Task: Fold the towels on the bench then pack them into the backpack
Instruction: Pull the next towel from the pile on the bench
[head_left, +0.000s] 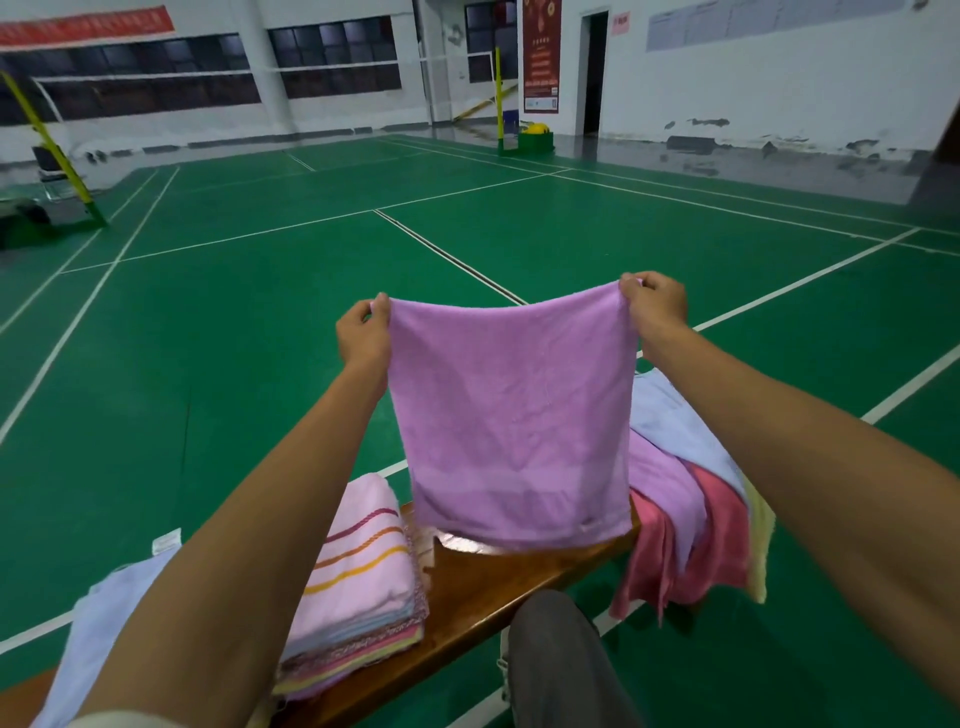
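Above the middle of the tabletop (483, 587), both grips are pinched tight: the left hand (363, 332) has the top left corner of the lilac towel (511, 415), the right hand (657, 306) has the top right corner, thumb and fingers closed on cloth. The towel hangs flat between them, its top edge sagging a little, its long axis running down from the grips to a bottom hem just over the wood. Whether that hem touches the tabletop, I can't tell. So the fold looks like it turns on bringing one corner across to the other, or laying the sheet down; both hands sit level, neither nearer.

Out to the left end, a folded stack (358, 587) topped by a pink striped towel, with a pale blue cloth (98, 623) beyond it, part covered by the forearm. At the right end, an unfolded heap (691, 509) of lilac, pink, blue and yellow spills over the edge. No backpack in view. A knee in grey (561, 660) cuts in below.
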